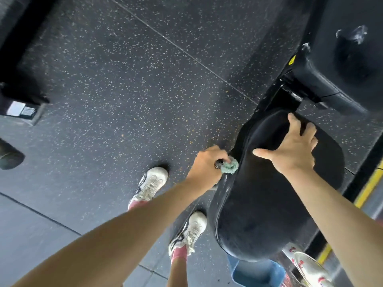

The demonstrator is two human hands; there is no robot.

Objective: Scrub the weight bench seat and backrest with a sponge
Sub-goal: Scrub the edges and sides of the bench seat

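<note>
The black padded bench seat (259,204) runs from the lower middle up to the right, with the black backrest (342,65) beyond it at the upper right. My left hand (205,164) grips a pale green sponge (230,165) and holds it against the seat's left side edge. My right hand (294,150) rests flat on the upper part of the seat with fingers spread. Foam smears show on the backrest.
Speckled dark rubber flooring (124,79) spreads to the left. My two white sneakers (151,183) stand beside the seat. A blue bucket (257,272) sits under the seat's near end, and a white bottle (306,264) lies at the lower right. A yellow floor stripe (369,189) runs along the right.
</note>
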